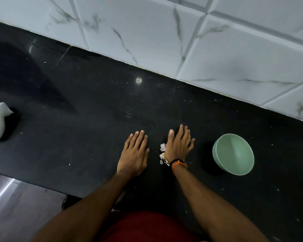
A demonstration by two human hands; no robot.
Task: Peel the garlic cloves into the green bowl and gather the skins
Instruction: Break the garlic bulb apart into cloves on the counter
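The left hand (134, 152) lies flat with fingers spread on the black counter (77, 119); garlic skins (162, 153) run in a near-to-far strip along the flat, open right hand (179, 144), which is nearer; the green bowl (233, 154) sits further right

Dim, soft blur; glare spot on countertop (138, 80); wide-angle edges bent.

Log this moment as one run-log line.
left hand flat on counter | right hand flat beside garlic skins | green bowl to the right
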